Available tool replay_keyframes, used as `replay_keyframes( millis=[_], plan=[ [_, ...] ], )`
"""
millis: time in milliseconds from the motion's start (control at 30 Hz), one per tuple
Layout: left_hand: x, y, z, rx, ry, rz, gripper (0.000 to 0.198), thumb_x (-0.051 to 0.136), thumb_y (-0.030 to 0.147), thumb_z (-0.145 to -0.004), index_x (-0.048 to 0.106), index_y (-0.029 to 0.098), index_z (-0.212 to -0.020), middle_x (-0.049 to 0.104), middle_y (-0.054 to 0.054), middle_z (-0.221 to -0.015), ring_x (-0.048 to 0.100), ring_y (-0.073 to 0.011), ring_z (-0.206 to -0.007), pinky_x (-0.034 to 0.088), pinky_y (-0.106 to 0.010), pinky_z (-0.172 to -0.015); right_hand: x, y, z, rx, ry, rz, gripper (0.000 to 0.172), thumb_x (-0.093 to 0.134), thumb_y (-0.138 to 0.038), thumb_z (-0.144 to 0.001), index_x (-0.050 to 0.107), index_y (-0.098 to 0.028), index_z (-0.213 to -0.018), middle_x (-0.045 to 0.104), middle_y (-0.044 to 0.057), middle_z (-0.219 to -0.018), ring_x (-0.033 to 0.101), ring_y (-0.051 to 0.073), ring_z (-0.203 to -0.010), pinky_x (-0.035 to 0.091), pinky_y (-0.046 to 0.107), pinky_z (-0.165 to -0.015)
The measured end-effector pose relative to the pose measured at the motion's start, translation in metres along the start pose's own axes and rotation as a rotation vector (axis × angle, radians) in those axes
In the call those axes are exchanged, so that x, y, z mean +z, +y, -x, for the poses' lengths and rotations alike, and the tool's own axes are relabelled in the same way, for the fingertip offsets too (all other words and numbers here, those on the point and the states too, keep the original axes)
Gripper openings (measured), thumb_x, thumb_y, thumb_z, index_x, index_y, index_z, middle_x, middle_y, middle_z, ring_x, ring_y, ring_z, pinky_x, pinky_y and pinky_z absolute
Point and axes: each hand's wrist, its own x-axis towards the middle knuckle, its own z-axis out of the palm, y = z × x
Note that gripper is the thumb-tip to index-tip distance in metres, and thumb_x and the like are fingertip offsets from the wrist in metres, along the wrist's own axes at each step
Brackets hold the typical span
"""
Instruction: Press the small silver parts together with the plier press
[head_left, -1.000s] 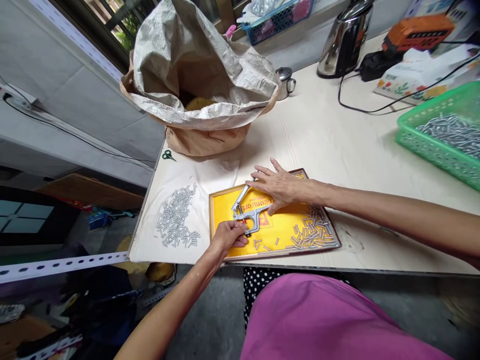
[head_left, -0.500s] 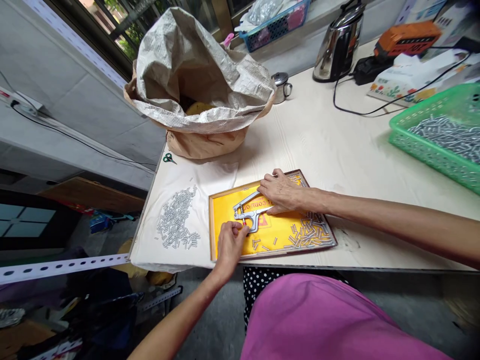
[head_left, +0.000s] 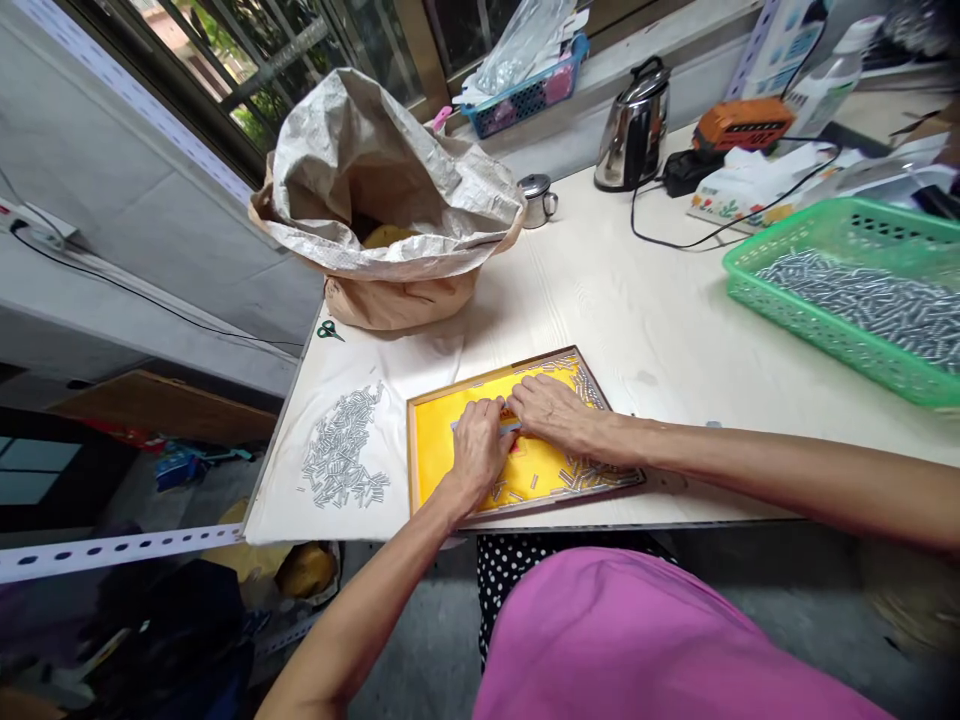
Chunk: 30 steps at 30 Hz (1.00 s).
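Note:
My left hand (head_left: 478,447) and my right hand (head_left: 550,412) meet over a shallow yellow-lined tray (head_left: 412,450). Between them, mostly covered by fingers, is a silver pliers-like tool (head_left: 511,427); only small grey parts of it show. Both hands have their fingers curled round the tool. Small metal springs (head_left: 600,470) lie along the tray's right side and lower edge, a few of them close to my left wrist. To the left of the tray, a pile of small silver pieces (head_left: 343,450) rests on white cloth.
A large open woven sack (head_left: 405,295) stands behind the tray, with green-handled scissors (head_left: 330,330) beside it. At the right is a green basket (head_left: 832,335) of metal springs. Farther back are a lidded metal cup (head_left: 536,203), a steel kettle (head_left: 634,130) and a black cord (head_left: 679,243).
My left hand has moved up from the tool's lower end and now covers it beside my right hand. The tool has turned and is largely hidden. The view has shifted slightly right.

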Motion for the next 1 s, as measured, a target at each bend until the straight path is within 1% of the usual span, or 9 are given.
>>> replay_keyframes(
  millis=[133,267,367,433,500,633,800,900,1000],
  plan=[
    [-0.003,0.007,-0.004,-0.004,-0.11,-0.018,0.007,0.062,0.021,-0.089,0.064,0.018,-0.095,0.069,-0.01,-0.099,0.061,-0.0249,-0.099,0.05,-0.036,-0.087,0.009,0.005,0.006,-0.045,-0.076,-0.05,0.022,0.041,-0.007,-0.095,0.061,-0.016,-0.092,0.063,0.008,-0.083,0.051,0.021,-0.079,0.033,0.034,-0.071],
    [0.001,0.006,-0.007,0.032,-0.106,0.036,0.021,0.065,0.021,-0.087,0.064,0.018,-0.108,0.069,-0.01,-0.107,0.061,-0.0254,-0.105,0.05,-0.04,-0.093,0.01,0.012,0.011,-0.009,-0.054,-0.062,0.014,0.052,-0.022,-0.096,0.063,-0.014,-0.096,0.065,0.01,-0.089,0.053,0.023,-0.085,0.034,0.035,-0.074],
    [0.009,-0.002,-0.004,0.152,-0.014,0.1,0.04,0.066,0.019,-0.087,0.058,0.019,-0.126,0.061,-0.014,-0.132,0.056,-0.0267,-0.122,0.047,-0.046,-0.104,0.008,0.021,0.014,0.065,0.027,-0.056,0.041,0.062,-0.052,-0.089,0.063,-0.013,-0.104,0.065,0.015,-0.101,0.053,0.028,-0.095,0.034,0.038,-0.079],
    [0.014,-0.008,0.001,0.262,0.04,0.105,0.031,0.061,0.019,-0.091,0.06,0.018,-0.123,0.054,-0.015,-0.142,0.05,-0.0274,-0.132,0.044,-0.049,-0.108,0.009,0.029,0.016,0.075,0.042,-0.067,0.051,0.055,-0.062,-0.089,0.063,-0.015,-0.108,0.065,0.015,-0.105,0.053,0.03,-0.097,0.032,0.039,-0.08],
    [0.017,-0.012,0.007,0.358,0.072,0.064,0.019,0.053,0.02,-0.096,0.065,0.017,-0.11,0.053,-0.015,-0.143,0.047,-0.028,-0.135,0.043,-0.05,-0.109,0.012,0.037,0.017,0.102,0.044,-0.094,0.044,0.047,-0.056,-0.096,0.063,-0.017,-0.11,0.065,0.014,-0.104,0.054,0.028,-0.095,0.03,0.038,-0.079],
    [0.007,-0.008,0.021,0.502,0.048,-0.02,0.026,0.042,0.02,-0.101,0.067,0.013,-0.094,0.066,-0.015,-0.121,0.054,-0.0249,-0.123,0.048,-0.042,-0.103,0.011,0.051,0.013,0.067,0.013,-0.118,0.033,0.035,-0.033,-0.103,0.062,-0.019,-0.09,0.065,0.008,-0.087,0.053,0.021,-0.08,0.023,0.036,-0.072],
    [-0.018,0.002,0.033,0.585,0.035,-0.071,0.032,0.037,0.021,-0.103,0.067,0.012,-0.094,0.068,-0.012,-0.097,0.06,-0.0218,-0.103,0.051,-0.037,-0.095,-0.015,0.064,-0.004,-0.061,0.159,-0.026,0.039,0.03,-0.04,-0.105,0.059,-0.022,-0.086,0.065,0.004,-0.079,0.047,0.019,-0.071,0.021,0.036,-0.072],
    [-0.033,-0.019,0.039,0.487,0.175,-0.026,0.03,0.045,0.034,-0.101,0.069,0.016,-0.1,0.068,-0.012,-0.108,0.059,-0.0225,-0.108,0.048,-0.04,-0.1,-0.022,0.072,-0.011,-0.145,0.196,-0.031,0.044,0.027,-0.042,-0.106,0.058,-0.023,-0.083,0.065,0.003,-0.078,0.048,0.019,-0.072,0.024,0.038,-0.076],
    [-0.047,-0.07,0.043,0.026,0.367,-0.025,0.032,0.042,0.032,-0.102,0.071,0.019,-0.095,0.069,-0.01,-0.099,0.059,-0.0222,-0.102,0.048,-0.036,-0.093,-0.015,0.078,-0.01,-0.193,0.199,-0.068,0.047,0.024,-0.044,-0.106,0.059,-0.022,-0.083,0.064,0.004,-0.077,0.049,0.019,-0.072,0.026,0.039,-0.08]
  ],
)
